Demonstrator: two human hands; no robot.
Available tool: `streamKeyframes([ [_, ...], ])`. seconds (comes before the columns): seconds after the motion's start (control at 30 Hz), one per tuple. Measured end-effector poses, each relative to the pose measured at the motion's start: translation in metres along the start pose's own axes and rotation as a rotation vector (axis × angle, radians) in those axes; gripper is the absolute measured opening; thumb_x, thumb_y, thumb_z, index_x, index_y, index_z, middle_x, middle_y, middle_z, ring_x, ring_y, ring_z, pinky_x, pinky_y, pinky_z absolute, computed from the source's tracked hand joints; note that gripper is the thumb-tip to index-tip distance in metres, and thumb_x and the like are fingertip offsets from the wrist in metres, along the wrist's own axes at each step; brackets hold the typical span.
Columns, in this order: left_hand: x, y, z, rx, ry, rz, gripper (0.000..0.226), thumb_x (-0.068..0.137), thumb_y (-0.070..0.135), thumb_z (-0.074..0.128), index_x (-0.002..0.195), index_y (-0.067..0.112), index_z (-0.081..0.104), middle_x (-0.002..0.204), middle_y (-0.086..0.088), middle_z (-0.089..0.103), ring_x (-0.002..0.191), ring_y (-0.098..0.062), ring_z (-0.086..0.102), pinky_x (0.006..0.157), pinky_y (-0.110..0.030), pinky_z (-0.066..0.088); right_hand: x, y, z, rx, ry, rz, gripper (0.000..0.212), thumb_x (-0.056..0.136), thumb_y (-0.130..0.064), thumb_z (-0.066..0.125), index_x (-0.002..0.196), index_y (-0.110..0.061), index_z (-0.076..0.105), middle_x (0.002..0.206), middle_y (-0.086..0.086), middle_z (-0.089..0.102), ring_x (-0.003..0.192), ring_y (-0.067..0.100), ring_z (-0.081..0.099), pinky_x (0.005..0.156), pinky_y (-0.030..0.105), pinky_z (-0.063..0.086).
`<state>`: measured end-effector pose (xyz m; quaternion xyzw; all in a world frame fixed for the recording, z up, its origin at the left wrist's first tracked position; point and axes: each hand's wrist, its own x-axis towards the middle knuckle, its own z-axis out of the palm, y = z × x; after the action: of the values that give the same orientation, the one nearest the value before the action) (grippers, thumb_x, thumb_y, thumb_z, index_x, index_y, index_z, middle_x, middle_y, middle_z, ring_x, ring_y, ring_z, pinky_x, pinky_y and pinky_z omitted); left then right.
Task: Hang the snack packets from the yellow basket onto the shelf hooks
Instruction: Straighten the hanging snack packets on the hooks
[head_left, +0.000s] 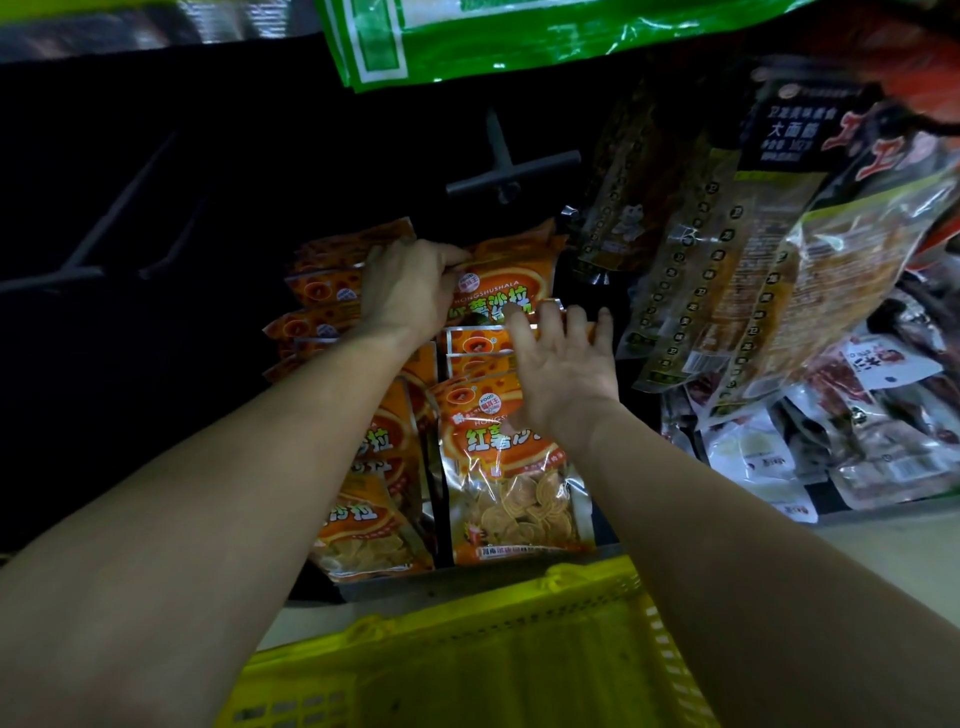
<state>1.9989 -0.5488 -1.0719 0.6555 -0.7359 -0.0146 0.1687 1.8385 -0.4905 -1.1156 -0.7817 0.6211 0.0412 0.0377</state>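
Dark shelf (208, 130): left hand (410, 291), right hand (563, 374) on orange packets (514, 467), 1 basket (467, 660).

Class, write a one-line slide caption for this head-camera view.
Left hand grips and right hand touches the hanging orange snack packets, above the yellow basket.

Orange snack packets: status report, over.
Left hand grips top of rear orange packet. Right hand on front packets, grip unclear. Yellow basket below. Nothing blocking.
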Motion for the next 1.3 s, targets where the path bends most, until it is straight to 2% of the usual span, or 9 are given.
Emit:
streamKeyframes([
  [0.13,0.001,-0.001,0.000,-0.044,-0.003,-0.039,0.031,0.101,0.026,0.055,0.130,0.028,0.066,0.132,-0.003,0.067,0.124,-0.026,0.059,0.108,-0.042,0.043,0.001,0.000,0.001,0.000,0.006,0.002,0.134,0.054,-0.068,0.082,0.148,-0.027,-0.005,0.154,0.016,0.018,0.142,0.041,0.018,0.116,0.065,0.006],
  [0.27,0.002,-0.003,0.000,-0.248,-0.181,-0.148,0.035,0.097,0.030,0.064,0.131,0.025,0.065,0.137,-0.002,0.062,0.125,-0.022,0.057,0.104,-0.036,0.046,0.002,0.001,0.000,0.019,-0.008,0.014,0.134,0.054,-0.066,0.084,0.150,-0.028,-0.002,0.154,0.016,0.018,0.142,0.043,0.016,0.116,0.065,0.006],
  [0.33,-0.001,-0.003,-0.004,-0.289,-0.166,-0.146,0.039,0.094,0.036,0.066,0.132,0.027,0.063,0.138,-0.001,0.061,0.126,-0.021,0.055,0.099,-0.029,0.045,0.002,0.000,-0.002,0.011,-0.009,0.025,0.138,0.054,-0.067,0.083,0.151,-0.028,-0.008,0.156,0.016,0.014,0.143,0.044,0.014,0.116,0.065,0.006],
  [0.47,-0.021,-0.006,-0.017,-0.316,-0.084,-0.118,0.047,0.090,0.044,0.067,0.136,0.034,0.058,0.141,0.001,0.058,0.132,-0.022,0.050,0.108,-0.041,0.044,-0.008,-0.003,-0.008,-0.016,0.037,0.033,0.144,0.058,-0.071,0.078,0.148,-0.027,-0.025,0.160,0.016,0.002,0.146,0.045,0.007,0.116,0.065,0.006],
  [0.57,-0.049,-0.007,-0.030,-0.301,-0.083,-0.123,0.051,0.089,0.041,0.068,0.138,0.033,0.055,0.143,0.001,0.056,0.132,-0.021,0.050,0.109,-0.037,0.042,-0.033,-0.004,-0.019,-0.036,0.112,-0.006,0.142,0.062,-0.072,0.075,0.150,-0.025,-0.027,0.162,0.014,-0.001,0.147,0.046,0.003,0.117,0.064,0.011],
  [0.73,-0.111,-0.001,-0.051,-0.221,-0.171,-0.115,0.062,0.086,0.046,0.070,0.143,0.033,0.049,0.146,0.001,0.054,0.133,-0.024,0.049,0.106,-0.034,0.039,-0.086,0.001,-0.037,-0.039,0.205,-0.088,0.113,0.072,-0.058,0.075,0.154,-0.022,0.006,0.155,0.015,0.021,0.141,0.043,0.023,0.113,0.058,0.028],
  [0.9,-0.152,0.001,-0.063,-0.162,-0.257,-0.113,0.071,0.086,0.057,0.066,0.148,0.030,0.043,0.153,0.002,0.045,0.140,-0.025,0.040,0.114,-0.041,0.033,-0.124,-0.005,-0.035,0.001,0.126,-0.200,0.064,0.081,-0.043,0.067,0.136,-0.026,0.037,0.133,0.010,0.041,0.120,0.036,0.042,0.094,0.049,0.044],
  [1.13,-0.178,-0.024,-0.099,-0.122,-0.168,-0.078,0.063,0.086,0.052,0.066,0.143,0.033,0.047,0.146,0.004,0.051,0.135,-0.022,0.043,0.111,-0.042,0.038,-0.123,-0.042,-0.037,-0.089,0.234,-0.151,0.061,0.068,-0.025,0.078,0.123,-0.022,0.052,0.131,0.014,0.041,0.112,0.037,0.040,0.093,0.052,0.042],
  [1.3,-0.205,-0.046,-0.106,-0.019,-0.267,-0.091,0.073,0.085,0.046,0.070,0.149,0.032,0.039,0.151,0.004,0.046,0.136,-0.021,0.040,0.111,-0.043,0.038,-0.109,-0.063,-0.042,-0.050,0.025,-0.307,0.054,0.079,-0.035,0.070,0.129,-0.026,0.053,0.138,0.010,0.039,0.126,0.035,0.039,0.098,0.052,0.041],
])
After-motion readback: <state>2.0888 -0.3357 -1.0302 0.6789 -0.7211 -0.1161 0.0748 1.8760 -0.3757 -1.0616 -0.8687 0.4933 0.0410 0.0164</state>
